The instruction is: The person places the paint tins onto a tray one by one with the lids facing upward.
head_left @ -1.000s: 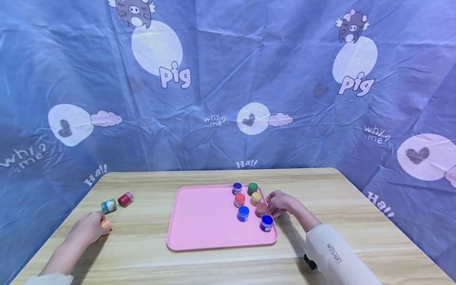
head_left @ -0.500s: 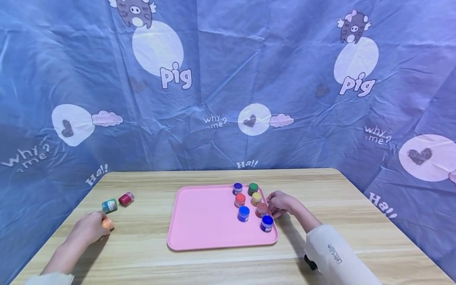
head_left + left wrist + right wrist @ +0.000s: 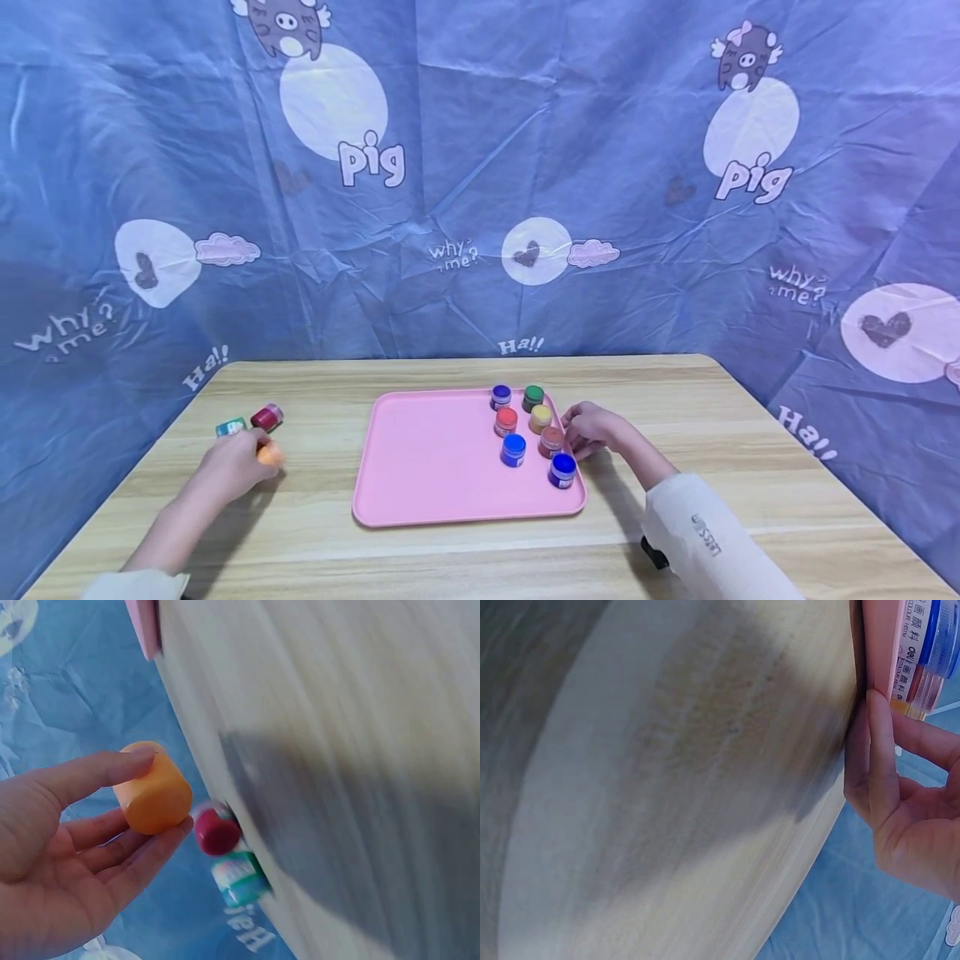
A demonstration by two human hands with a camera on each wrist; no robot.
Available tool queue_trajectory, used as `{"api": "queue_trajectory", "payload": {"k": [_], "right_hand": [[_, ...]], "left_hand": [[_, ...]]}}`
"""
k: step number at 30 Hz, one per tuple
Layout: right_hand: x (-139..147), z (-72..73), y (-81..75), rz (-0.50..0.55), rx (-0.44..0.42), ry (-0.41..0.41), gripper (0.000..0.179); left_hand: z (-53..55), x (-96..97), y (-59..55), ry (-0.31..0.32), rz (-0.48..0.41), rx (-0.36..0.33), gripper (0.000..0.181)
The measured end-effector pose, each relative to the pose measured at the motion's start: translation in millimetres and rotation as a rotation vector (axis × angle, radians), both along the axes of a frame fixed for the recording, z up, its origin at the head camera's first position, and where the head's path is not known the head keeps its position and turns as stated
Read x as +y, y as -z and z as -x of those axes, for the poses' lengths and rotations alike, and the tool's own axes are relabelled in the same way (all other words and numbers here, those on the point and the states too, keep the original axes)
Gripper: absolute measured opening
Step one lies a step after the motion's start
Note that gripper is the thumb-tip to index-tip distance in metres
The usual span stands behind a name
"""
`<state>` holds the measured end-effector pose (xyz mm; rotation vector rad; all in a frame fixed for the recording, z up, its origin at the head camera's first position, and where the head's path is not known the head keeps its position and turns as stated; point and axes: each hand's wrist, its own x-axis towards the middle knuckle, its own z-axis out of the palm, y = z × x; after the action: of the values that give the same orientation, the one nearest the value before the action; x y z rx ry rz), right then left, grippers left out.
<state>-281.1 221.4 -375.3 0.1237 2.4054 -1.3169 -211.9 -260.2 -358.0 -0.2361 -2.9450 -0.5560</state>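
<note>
My left hand pinches an orange paint jar between thumb and fingers, low over the table's left side. Just beyond that hand, a teal paint jar, partly covered by it, and a dark red paint jar lie on their sides. At the right, my right hand grips the right rim of a pink tray; its fingertips meet the tray's outer wall in the right wrist view. Upright near that rim stand a brown paint jar and a dark blue one.
Also upright on the tray's right half are a purple jar, a green jar, a yellow jar, a red jar and a blue jar. A blue printed cloth hangs behind the wooden table.
My left hand has moved right and slightly away from me with the orange jar, now overlapping the teal jar in the head view. My right hand and the tray stay in place.
</note>
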Motion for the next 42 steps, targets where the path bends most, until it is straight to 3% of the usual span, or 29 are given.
{"api": "queue_trajectory", "payload": {"k": [15, 27, 42], "right_hand": [[0, 1.5, 0.6, -0.018, -0.003, 0.011, 0.029], [0, -1.5, -0.3, 0.026, 0.004, -0.013, 0.026], [1, 0.5, 1.6, 0.02, 0.0, 0.001, 0.028]], "left_hand": [[-8.1, 49.1, -5.9, 0.03, -0.097, -0.037, 0.032], [-12.8, 82.3, -7.3, 0.059, -0.146, -0.06, 0.031], [-14.2, 112.8, -12.0, 0.113, -0.203, 0.014, 0.028]]}}
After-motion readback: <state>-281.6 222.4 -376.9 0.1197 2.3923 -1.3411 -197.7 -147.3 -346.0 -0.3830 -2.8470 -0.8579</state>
